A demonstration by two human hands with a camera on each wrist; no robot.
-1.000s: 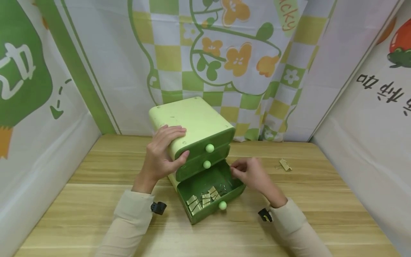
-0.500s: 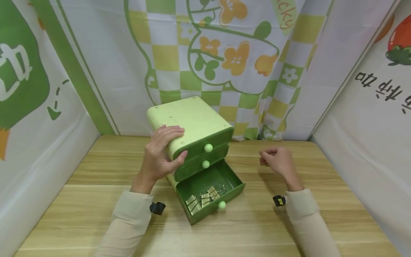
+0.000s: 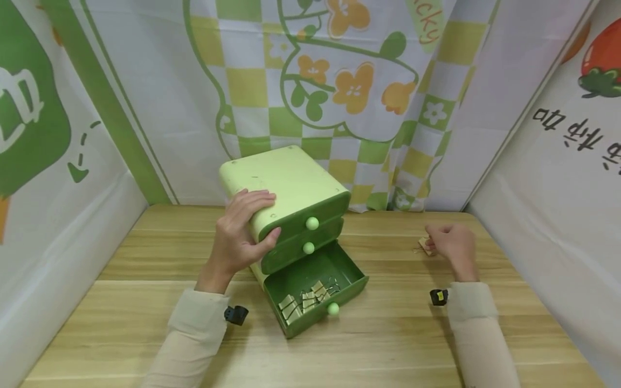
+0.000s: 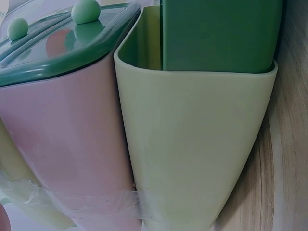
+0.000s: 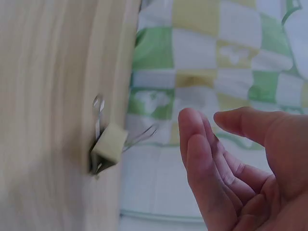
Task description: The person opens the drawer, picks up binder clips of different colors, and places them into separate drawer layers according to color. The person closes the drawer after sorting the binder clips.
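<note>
A three-tier desktop drawer box (image 3: 286, 183) has its bottom drawer (image 3: 351, 269) pulled out, with several gold binder clips (image 3: 291, 309) inside. My left hand (image 3: 237, 231) grips the box's upper left side, fingers over the top and thumb at the front edge. The left wrist view shows the box's side (image 4: 192, 130) and one fingertip at the lower left edge. At the right, my right hand (image 3: 453, 245) is over a loose gold binder clip (image 3: 425, 246) on the table. Its thumb and fingers stand apart in the right wrist view, with the clip outside them.
The wooden table (image 3: 398, 334) meets a checked, flower-printed curtain (image 3: 349, 124) at the back. Printed white panels rise at the left and right. Round light green knobs (image 3: 312, 223) stick out from the drawer fronts.
My right hand has left the bottom drawer and moved right to the loose binder clip. The left hand keeps its place on the box; the drawer stays out.
</note>
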